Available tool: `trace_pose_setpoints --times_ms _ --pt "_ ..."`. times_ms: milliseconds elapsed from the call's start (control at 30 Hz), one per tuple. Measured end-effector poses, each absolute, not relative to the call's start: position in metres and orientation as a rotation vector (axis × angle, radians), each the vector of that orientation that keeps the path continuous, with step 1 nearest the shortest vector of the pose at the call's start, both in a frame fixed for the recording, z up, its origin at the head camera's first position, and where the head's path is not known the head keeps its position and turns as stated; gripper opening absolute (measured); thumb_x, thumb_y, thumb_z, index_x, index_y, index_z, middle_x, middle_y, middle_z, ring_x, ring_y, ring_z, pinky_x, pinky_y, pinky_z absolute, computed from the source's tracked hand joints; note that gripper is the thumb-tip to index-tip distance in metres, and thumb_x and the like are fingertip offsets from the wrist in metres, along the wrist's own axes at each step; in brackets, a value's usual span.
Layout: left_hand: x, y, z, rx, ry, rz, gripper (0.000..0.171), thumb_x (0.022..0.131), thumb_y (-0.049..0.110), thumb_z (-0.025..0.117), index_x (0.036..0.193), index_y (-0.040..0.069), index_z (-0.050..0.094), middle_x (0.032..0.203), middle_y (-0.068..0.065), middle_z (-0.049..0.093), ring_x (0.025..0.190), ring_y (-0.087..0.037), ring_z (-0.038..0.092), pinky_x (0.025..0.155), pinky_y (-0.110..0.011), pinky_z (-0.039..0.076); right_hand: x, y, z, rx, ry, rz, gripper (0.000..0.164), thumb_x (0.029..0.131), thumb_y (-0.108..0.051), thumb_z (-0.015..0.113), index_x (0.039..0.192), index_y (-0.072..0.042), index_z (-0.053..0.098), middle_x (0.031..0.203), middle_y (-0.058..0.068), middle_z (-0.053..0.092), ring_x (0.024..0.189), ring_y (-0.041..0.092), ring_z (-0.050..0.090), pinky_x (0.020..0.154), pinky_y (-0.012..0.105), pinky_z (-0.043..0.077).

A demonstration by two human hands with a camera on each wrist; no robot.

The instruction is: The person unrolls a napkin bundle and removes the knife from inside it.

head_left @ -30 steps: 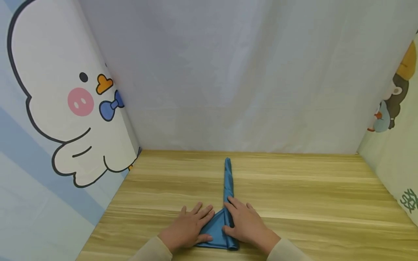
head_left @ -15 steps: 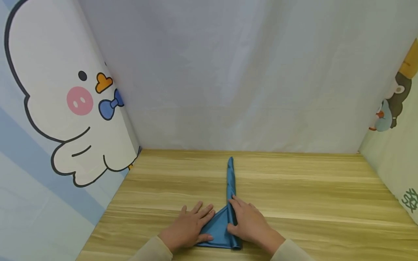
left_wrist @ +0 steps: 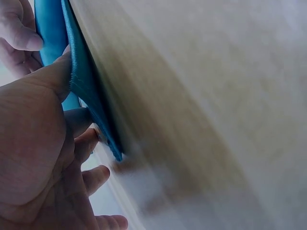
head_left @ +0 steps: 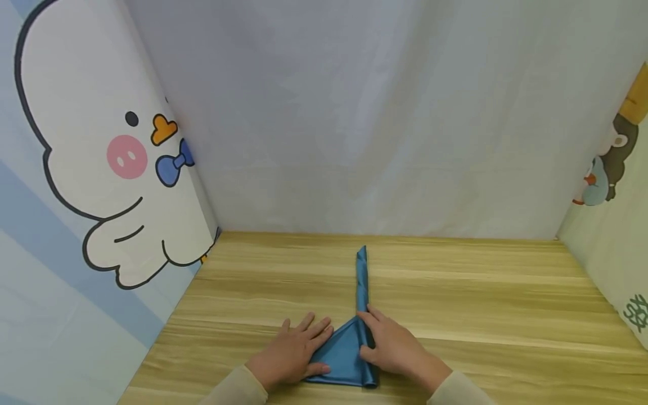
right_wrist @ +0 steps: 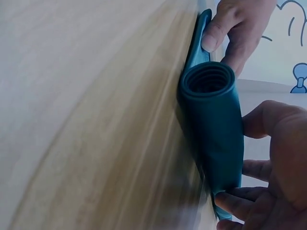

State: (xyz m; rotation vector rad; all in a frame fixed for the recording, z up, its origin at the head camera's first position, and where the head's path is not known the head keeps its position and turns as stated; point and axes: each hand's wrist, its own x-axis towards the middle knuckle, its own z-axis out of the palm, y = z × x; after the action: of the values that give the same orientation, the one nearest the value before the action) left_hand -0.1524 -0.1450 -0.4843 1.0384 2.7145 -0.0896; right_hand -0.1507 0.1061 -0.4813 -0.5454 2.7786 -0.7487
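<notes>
A blue cloth [head_left: 340,354], rolled up along its right side, lies on the wooden table near the front edge. Its flat left part is a triangle, while the roll [head_left: 361,281] stretches away toward the back. My left hand [head_left: 291,354] rests on the flat part's left edge with spread fingers; its thumb lies on the near corner. My right hand [head_left: 397,346] lies over the right side of the roll, its thumb and fingertips touching it. In the right wrist view, the rolled end [right_wrist: 208,81] shows several spiral layers. Part of the roll is hidden under the right fingers.
The wooden table [head_left: 481,304] spreads out on both sides of the cloth. A grey-white curtain [head_left: 354,112] hangs behind it. Side panels with cartoon prints, including a white bird [head_left: 91,140] on the left, border the table.
My right hand and the roll have shifted a little to the right, and the flat blue part has widened. The left hand has stayed in place.
</notes>
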Motion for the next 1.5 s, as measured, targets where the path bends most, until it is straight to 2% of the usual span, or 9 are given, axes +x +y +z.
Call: trace_pose_setpoints --times_ms 433,633,767,867,1000,1100,1300,1500 --pt "-0.151 -0.146 -0.488 1.058 2.745 -0.086 0.075 0.092 0.068 0.036 0.154 0.025 0.028 0.158 0.006 0.022 0.144 -0.027 0.023 0.098 -0.064 0.034 -0.150 0.121 -0.483 -0.539 2.770 -0.733 0.063 0.085 -0.023 0.062 0.143 -0.007 0.045 0.150 0.016 0.036 0.129 0.041 0.042 0.101 0.054 0.039" --pt "-0.144 -0.143 -0.482 1.111 2.760 -0.134 0.074 0.094 0.065 0.038 0.152 0.018 0.034 0.157 0.001 0.027 0.142 -0.025 0.027 0.097 -0.062 0.037 -0.148 0.124 -0.481 -0.649 2.795 -0.714 0.059 0.088 -0.024 0.062 0.143 -0.006 0.046 0.151 0.015 0.035 0.132 0.038 0.040 0.103 0.054 0.036" --pt "-0.140 -0.136 -0.476 1.203 2.700 -0.062 0.073 0.096 0.063 0.035 0.152 0.016 0.033 0.158 -0.001 0.024 0.143 -0.022 0.024 0.100 -0.058 0.036 -0.150 0.122 -0.478 -0.839 2.794 -0.664 0.058 0.091 -0.033 0.064 0.142 -0.008 0.048 0.152 0.011 0.035 0.139 0.033 0.031 0.104 0.060 0.030" --pt "-0.138 -0.132 -0.474 1.309 2.641 -0.017 0.072 0.097 0.062 0.033 0.152 0.015 0.033 0.158 -0.002 0.024 0.143 -0.019 0.026 0.103 -0.051 0.037 -0.155 0.120 -0.478 -0.941 2.762 -0.597 0.063 0.091 -0.043 0.063 0.142 -0.011 0.048 0.153 0.008 0.035 0.142 0.030 0.025 0.104 0.064 0.026" --pt "-0.135 -0.129 -0.475 1.351 2.583 0.016 0.075 0.096 0.064 0.033 0.151 0.014 0.034 0.158 -0.005 0.024 0.140 -0.018 0.031 0.105 -0.039 0.038 -0.161 0.122 -0.482 -0.946 2.728 -0.520 0.073 0.088 -0.058 0.060 0.144 -0.012 0.046 0.154 0.006 0.034 0.143 0.029 0.023 0.104 0.066 0.024" --pt "-0.134 -0.129 -0.477 1.279 2.559 0.054 0.077 0.094 0.067 0.035 0.151 0.015 0.033 0.158 -0.008 0.023 0.139 -0.019 0.032 0.106 -0.036 0.037 -0.162 0.126 -0.483 -0.919 2.728 -0.501 0.080 0.086 -0.066 0.057 0.145 -0.013 0.045 0.154 0.004 0.033 0.143 0.029 0.023 0.103 0.066 0.026" --pt "-0.133 -0.131 -0.478 1.199 2.571 0.092 0.078 0.093 0.066 0.042 0.152 0.016 0.033 0.157 -0.009 0.024 0.141 -0.019 0.030 0.107 -0.035 0.035 -0.163 0.130 -0.480 -0.897 2.758 -0.507 0.082 0.084 -0.068 0.057 0.143 -0.012 0.047 0.153 0.005 0.035 0.143 0.029 0.025 0.102 0.066 0.027" --pt "-0.133 -0.133 -0.477 1.249 2.568 0.121 0.076 0.094 0.064 0.044 0.152 0.016 0.033 0.156 -0.012 0.026 0.140 -0.021 0.031 0.107 -0.034 0.036 -0.163 0.131 -0.481 -0.874 2.765 -0.494 0.083 0.083 -0.069 0.056 0.143 -0.012 0.047 0.153 0.004 0.035 0.142 0.029 0.025 0.103 0.065 0.027"
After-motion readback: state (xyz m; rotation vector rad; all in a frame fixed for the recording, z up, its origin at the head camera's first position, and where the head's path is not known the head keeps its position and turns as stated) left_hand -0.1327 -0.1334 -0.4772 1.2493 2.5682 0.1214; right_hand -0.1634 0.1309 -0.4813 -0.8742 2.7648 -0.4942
